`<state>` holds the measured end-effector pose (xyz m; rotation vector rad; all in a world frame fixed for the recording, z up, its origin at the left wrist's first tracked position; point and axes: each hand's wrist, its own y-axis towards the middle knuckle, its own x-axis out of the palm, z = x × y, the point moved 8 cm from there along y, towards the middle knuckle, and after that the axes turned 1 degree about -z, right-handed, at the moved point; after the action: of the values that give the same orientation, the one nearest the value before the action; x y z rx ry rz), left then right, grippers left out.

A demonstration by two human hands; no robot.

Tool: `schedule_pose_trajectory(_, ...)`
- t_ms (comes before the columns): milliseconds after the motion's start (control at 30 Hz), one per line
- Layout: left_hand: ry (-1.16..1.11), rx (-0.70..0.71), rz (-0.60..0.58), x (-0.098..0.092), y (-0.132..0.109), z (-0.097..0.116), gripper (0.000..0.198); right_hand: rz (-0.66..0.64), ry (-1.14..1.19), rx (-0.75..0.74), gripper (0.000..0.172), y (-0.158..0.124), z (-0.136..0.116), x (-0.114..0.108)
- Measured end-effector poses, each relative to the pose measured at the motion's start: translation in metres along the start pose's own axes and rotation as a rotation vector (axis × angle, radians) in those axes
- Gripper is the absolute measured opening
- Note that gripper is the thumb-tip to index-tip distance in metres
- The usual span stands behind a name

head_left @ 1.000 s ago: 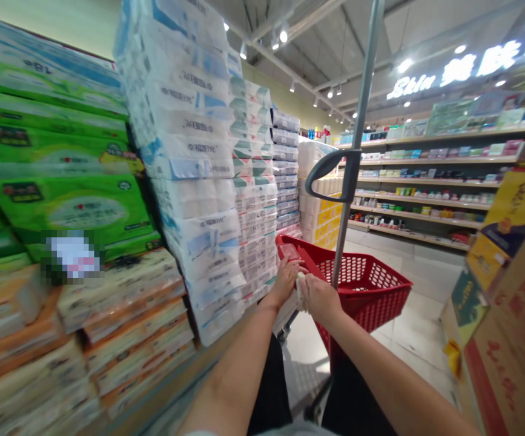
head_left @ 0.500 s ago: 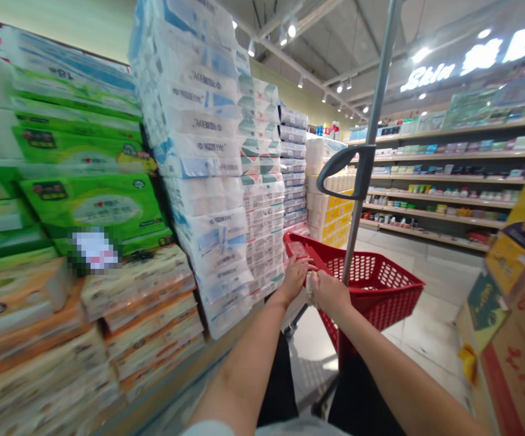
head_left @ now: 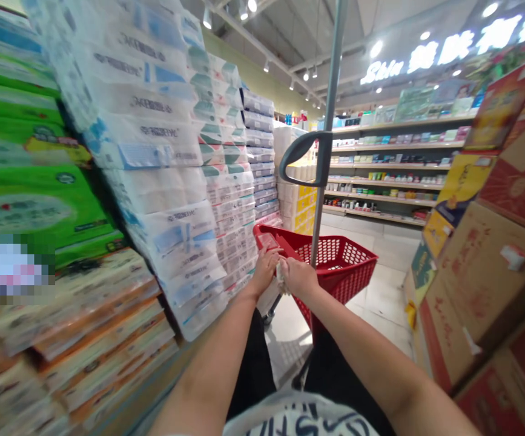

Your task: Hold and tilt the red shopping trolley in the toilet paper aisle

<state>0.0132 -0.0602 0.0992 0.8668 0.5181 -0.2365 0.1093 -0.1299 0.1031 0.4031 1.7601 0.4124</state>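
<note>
The red cart [head_left: 355, 283] stands mid-view, its handle bar [head_left: 288, 242] toward the person, with a metal pole [head_left: 328, 97] rising to twelve o'clock and a grey loop [head_left: 284, 163] on it. At the cart's nine o'clock both hands meet over the bar. The right hand [head_left: 299, 277] has its fingers closed on a pale crumpled thing [head_left: 282, 280], perhaps a cloth, hanging below the knuckles. The left hand [head_left: 266, 267] has its fingers half bent over the bar; whether they grip it or only rest there, I cannot tell.

Over the last second the view has swung right: green packs [head_left: 26, 200] at nine o'clock slide toward the edge, and more cardboard boxes [head_left: 475, 266] show at three. White packs [head_left: 166, 175] rise at ten, shelves [head_left: 384, 165] at one. Hands and cart keep the same arrangement, so the work at the bar appears unaltered.
</note>
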Motion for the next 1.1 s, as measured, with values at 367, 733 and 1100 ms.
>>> schedule_pose_trajectory(367, -0.017, -0.004, 0.073, -0.005, -0.004, 0.004, 0.052, 0.118, 0.031, -0.175, 0.034, -0.010, -0.011, -0.001)
schedule_pose_trajectory(733, 0.000, 0.059, 0.061, 0.006, 0.002, 0.011, 0.051, 0.080, 0.015, -0.231, 0.036, -0.015, 0.000, -0.010)
schedule_pose_trajectory(1100, 0.033, 0.154, 0.113, 0.006, 0.001, 0.011, 0.049, 0.208, 0.038, -0.273, 0.041, -0.018, -0.002, -0.011)
